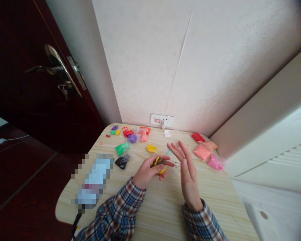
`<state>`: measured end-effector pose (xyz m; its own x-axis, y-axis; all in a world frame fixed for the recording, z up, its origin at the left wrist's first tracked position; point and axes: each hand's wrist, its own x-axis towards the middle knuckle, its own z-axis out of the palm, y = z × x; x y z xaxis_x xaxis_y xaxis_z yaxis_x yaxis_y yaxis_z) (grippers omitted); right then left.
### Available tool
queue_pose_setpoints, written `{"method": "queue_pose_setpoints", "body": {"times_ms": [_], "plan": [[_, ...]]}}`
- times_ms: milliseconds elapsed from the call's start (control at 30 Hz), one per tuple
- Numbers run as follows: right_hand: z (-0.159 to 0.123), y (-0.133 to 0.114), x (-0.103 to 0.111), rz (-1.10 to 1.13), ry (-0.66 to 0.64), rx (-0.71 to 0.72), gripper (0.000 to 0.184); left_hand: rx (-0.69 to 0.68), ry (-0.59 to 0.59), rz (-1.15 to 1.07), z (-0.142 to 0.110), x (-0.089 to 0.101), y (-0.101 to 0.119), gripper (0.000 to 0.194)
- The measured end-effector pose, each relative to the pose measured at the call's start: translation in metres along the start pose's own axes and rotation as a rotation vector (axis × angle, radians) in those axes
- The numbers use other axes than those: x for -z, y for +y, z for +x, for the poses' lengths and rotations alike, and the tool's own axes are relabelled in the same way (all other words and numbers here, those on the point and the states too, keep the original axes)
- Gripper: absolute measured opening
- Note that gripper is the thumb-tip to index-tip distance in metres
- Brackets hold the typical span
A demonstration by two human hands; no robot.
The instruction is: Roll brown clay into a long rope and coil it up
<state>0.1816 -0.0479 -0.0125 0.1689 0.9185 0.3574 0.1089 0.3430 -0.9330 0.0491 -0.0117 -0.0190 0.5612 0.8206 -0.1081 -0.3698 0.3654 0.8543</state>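
My left hand [147,171] holds a small brown lump of modelling clay [160,162] with a yellow strip round its edge, between thumb and fingers. Part of the lump is hidden by those fingers. To the right of it, my right hand [188,175] is raised over the table with its fingers stretched out and nothing in them. Beyond the hands lie a yellow packet of clay [151,148] and a light-blue plastic tool [169,151]. A black packet [122,161] and a green packet [122,149] are to the left of my left hand.
On the wooden table [160,214], a blurred-out device [94,180] with a black cable lies left. Red, purple and coral packets [143,135] and small clay pieces [114,128] sit at the back. More packets [202,152] lie right. A wall socket [162,120] holds a white plug.
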Motion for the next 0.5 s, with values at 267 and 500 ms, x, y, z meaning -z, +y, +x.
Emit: {"method": "queue_pose_setpoints", "body": {"times_ms": [267, 500], "plan": [[0.003, 0.004, -0.005, 0.034, -0.032, -0.096, 0.038, -0.011, -0.001, -0.009, 0.002, 0.006, -0.014, 0.036], [0.008, 0.004, -0.015, -0.048, 0.017, -0.173, 0.048, -0.151, 0.141, 0.055, -0.004, -0.012, -0.012, 0.043]]}}
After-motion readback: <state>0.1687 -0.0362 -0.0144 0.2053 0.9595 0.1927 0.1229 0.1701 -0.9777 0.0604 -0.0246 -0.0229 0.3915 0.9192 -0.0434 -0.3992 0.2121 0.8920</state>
